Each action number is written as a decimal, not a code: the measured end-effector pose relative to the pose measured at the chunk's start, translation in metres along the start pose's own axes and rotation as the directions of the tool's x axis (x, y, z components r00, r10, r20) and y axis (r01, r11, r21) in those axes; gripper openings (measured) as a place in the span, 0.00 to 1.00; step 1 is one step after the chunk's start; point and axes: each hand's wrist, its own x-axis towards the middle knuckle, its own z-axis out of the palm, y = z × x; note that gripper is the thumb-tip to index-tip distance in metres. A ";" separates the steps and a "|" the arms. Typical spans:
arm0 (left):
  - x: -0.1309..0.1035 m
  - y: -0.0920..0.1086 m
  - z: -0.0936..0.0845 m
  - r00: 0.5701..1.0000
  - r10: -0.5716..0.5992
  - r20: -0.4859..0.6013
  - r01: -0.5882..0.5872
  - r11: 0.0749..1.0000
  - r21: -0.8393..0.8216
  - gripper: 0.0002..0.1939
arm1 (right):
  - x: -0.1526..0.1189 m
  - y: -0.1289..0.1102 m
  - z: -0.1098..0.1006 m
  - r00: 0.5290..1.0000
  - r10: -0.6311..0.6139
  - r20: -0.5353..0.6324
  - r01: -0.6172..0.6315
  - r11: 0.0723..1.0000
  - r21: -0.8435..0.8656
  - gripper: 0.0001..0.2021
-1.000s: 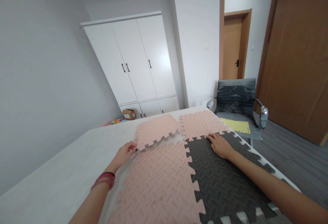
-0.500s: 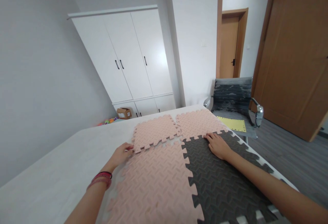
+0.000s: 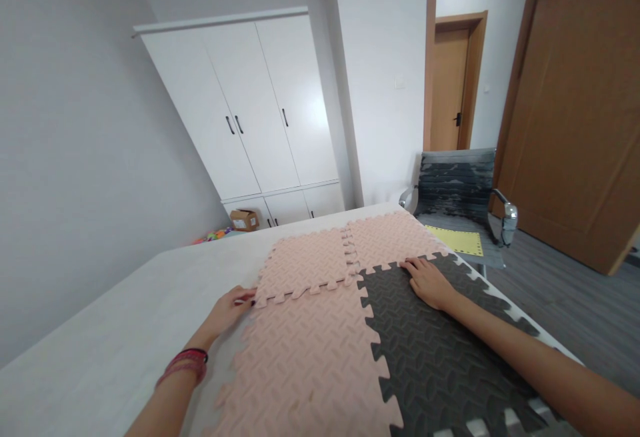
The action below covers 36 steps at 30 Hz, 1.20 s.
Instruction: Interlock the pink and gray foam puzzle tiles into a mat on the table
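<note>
White table (image 3: 125, 330): left hand (image 3: 227, 308) at pink tile (image 3: 305, 265) edge.

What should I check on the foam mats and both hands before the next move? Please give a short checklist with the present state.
1. Left hand at the near left corner of the far left pink tile: ok, fingertips touch its edge.
2. Right hand flat on the dark grey tile: ok.
3. Far left pink tile meets the far right pink tile: ok, teeth look meshed.
4. Far left pink tile locked into the near pink tile: cannot tell, seam looks uneven.
5. Mats fully on the table: not ok, the dark grey tile reaches past the right edge.
</note>
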 end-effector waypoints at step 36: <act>0.008 0.017 -0.003 0.987 0.140 -0.083 -0.123 0.975 0.184 0.19 | 0.128 -0.098 -0.012 0.982 -0.181 0.056 0.171 0.974 0.148 0.13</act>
